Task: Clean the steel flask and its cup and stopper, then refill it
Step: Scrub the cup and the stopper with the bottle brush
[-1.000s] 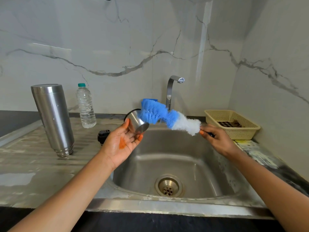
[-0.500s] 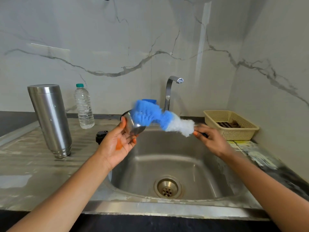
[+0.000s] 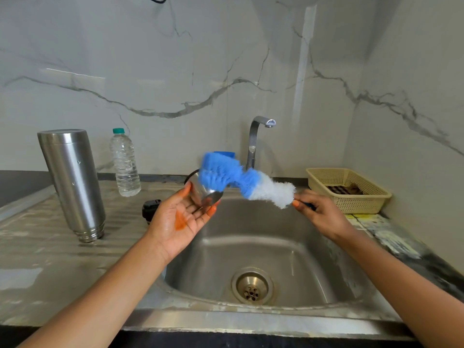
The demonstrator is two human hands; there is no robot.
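Midair, left hand (image 3: 180, 219) cradling steel cup (image 3: 204, 195), right hand (image 3: 324, 214) gripping blue-white brush (image 3: 238, 179)

A cream plastic basket (image 3: 359, 204) sits right of the steel sink (image 3: 251, 237) — a chrome tap (image 3: 252, 146) stands behind it.

One each: flask (image 3: 72, 184), cup (image 3: 204, 194), stopper (image 3: 150, 209), brush (image 3: 251, 183), water bottle (image 3: 124, 164), basket (image 3: 364, 204).

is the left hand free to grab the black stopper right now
Probably not yet: the left hand holds the steel cup, with the brush at its mouth. The black stopper lies right beside that hand on the drainboard, nothing between, so setting the cup down should free the way.
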